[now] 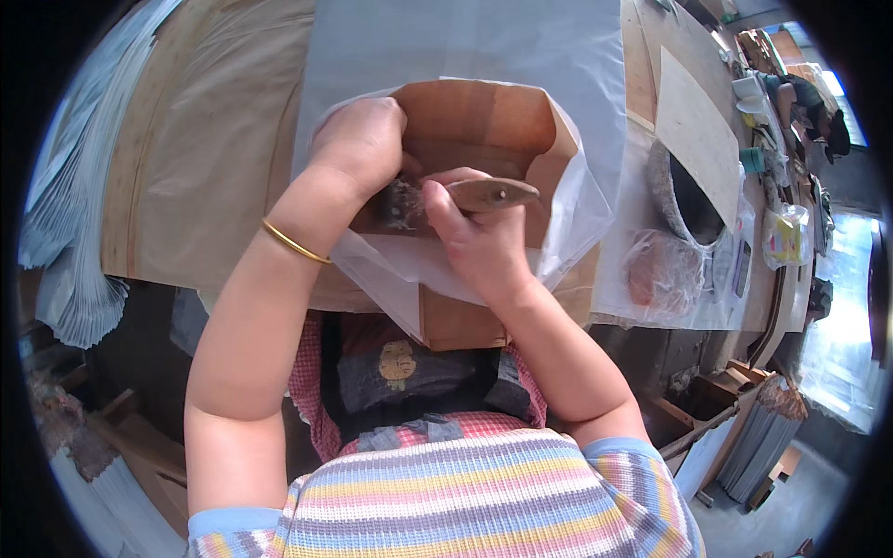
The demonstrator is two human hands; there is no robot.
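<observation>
A brown paper bag (484,116) stands open in front of me with a clear plastic liner (581,209) around its rim. My left hand (363,139) is closed over the bag's left rim, its fingertips hidden inside. Within the bag's mouth, my right hand (479,232) grips a brush (493,193) by its wooden handle, which points right. The brush's other end points down to the left, toward whitish smears on the inner wall; the bristles are not clear to see.
Under the bag lies pale plastic sheeting (372,46) on the table. To the right are a grey-rimmed bucket (688,200), a board (693,130) leaning over it, and a plastic-wrapped reddish lump (660,270). Pleated sheets (84,205) hang at the left. Another person (809,107) is at the far right.
</observation>
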